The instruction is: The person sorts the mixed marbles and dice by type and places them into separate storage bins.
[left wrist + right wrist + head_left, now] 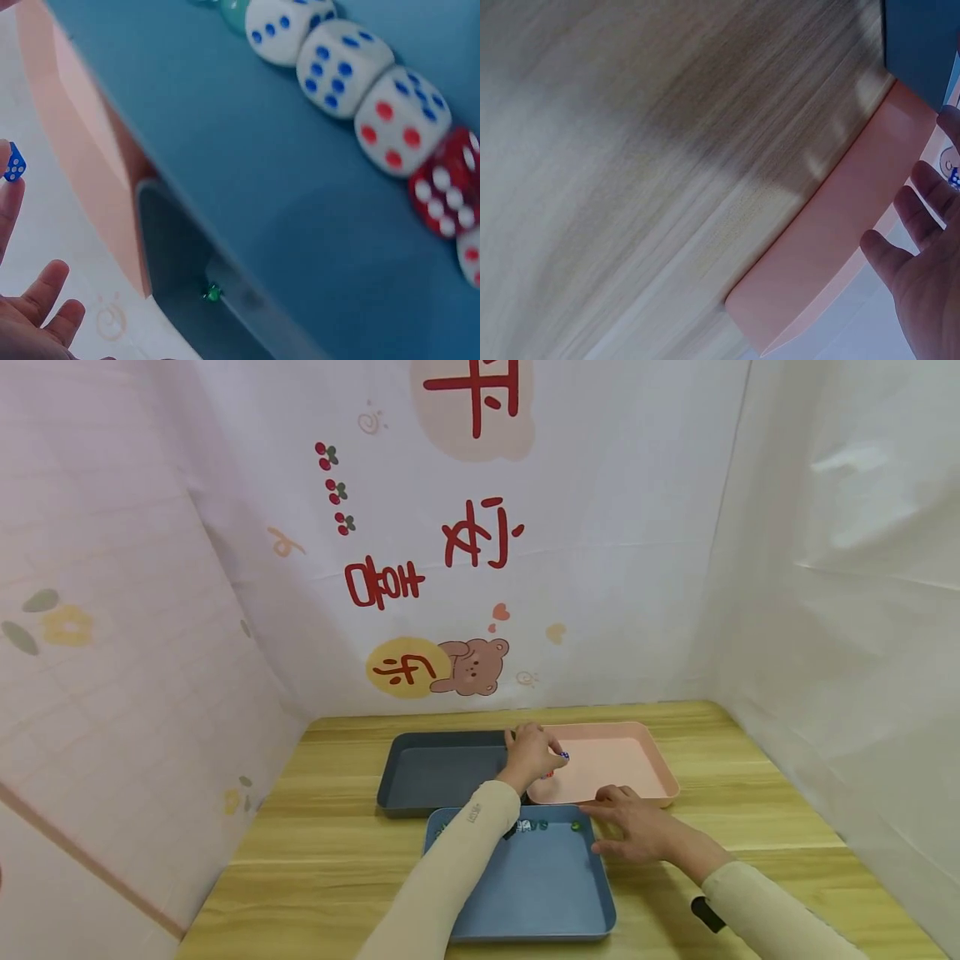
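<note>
White cloth (622, 527), printed with red characters, cherries and a bear, backs a wood-grain worktop (300, 877). From left to right: dark tray (435, 777), at the rear, with a small green piece (213, 292) inside; blue tray (540, 885), in front, along whose far side lie green pieces (543, 825), touching white dice (345, 69) and a red die (448, 185). Left hand (528, 753), reaching over the trays, has thumb and forefinger pinching a blue die (565, 757) above the pink tray (611, 764); its other visible fingers stand apart. Just below the hand shows a red piece (550, 774), partly hidden. Right hand (633, 825), fingers spread, holds nothing and lies beside the corner where blue and pink trays meet; whether its fingertips touch either cannot be told.
</note>
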Action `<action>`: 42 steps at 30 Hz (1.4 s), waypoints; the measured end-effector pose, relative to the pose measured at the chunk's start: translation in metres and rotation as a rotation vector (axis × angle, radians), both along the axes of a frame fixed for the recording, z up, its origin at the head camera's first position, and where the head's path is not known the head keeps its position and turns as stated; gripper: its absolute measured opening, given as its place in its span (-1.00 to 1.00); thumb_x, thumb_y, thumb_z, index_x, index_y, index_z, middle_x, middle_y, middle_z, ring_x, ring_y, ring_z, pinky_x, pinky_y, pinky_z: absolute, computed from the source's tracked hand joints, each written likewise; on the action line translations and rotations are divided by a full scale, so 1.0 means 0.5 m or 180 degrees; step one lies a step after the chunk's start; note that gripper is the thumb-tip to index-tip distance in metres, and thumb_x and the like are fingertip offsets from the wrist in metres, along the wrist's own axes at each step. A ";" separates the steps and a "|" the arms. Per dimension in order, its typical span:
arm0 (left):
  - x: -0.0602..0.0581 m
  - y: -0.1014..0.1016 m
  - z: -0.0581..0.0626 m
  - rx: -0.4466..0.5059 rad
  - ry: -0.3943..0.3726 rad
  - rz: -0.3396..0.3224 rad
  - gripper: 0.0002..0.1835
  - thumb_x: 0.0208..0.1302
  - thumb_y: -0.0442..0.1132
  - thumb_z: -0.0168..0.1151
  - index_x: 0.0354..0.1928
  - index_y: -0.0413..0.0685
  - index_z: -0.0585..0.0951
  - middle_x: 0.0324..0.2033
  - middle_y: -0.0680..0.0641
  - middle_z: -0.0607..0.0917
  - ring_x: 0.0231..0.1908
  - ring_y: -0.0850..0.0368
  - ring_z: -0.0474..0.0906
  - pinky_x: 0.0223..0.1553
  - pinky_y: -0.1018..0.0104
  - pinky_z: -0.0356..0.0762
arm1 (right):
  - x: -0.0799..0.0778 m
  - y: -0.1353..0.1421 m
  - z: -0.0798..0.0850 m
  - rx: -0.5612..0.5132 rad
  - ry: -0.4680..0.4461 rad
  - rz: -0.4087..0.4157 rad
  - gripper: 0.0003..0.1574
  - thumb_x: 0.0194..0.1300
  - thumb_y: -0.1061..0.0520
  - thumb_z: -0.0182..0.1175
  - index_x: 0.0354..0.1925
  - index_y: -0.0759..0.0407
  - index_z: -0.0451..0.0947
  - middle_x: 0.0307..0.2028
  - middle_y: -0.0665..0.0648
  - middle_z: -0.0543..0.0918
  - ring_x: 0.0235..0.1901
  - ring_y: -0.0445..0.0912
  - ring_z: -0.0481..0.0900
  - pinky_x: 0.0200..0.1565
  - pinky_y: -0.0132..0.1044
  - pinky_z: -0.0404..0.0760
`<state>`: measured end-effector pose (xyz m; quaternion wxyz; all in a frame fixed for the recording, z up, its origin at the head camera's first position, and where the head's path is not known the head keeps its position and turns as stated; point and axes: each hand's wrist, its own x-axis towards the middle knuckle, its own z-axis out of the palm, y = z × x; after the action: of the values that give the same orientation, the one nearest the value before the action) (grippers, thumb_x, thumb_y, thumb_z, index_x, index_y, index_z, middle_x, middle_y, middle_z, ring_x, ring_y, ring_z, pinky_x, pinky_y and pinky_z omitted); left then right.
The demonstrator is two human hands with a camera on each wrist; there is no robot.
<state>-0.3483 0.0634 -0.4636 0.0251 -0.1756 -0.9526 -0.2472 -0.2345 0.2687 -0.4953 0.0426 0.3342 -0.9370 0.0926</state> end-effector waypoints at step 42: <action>-0.007 -0.142 0.034 0.0173 -0.0008 -0.0207 -0.80 0.23 -0.01 0.42 -0.15 0.15 0.74 0.32 -0.14 0.44 0.37 -0.15 0.19 0.38 -0.32 -0.15 | 0.005 -0.008 0.018 -0.0011 -0.0226 -0.0079 -0.21 0.24 -0.29 0.31 0.31 0.05 0.51 0.10 0.21 0.47 0.04 0.14 0.44 -0.04 0.14 0.56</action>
<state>-0.3516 -0.0078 -0.4465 0.0206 -0.2053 -0.9394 -0.2739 -0.2322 0.2645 -0.4864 0.0110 0.3190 -0.9418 0.1055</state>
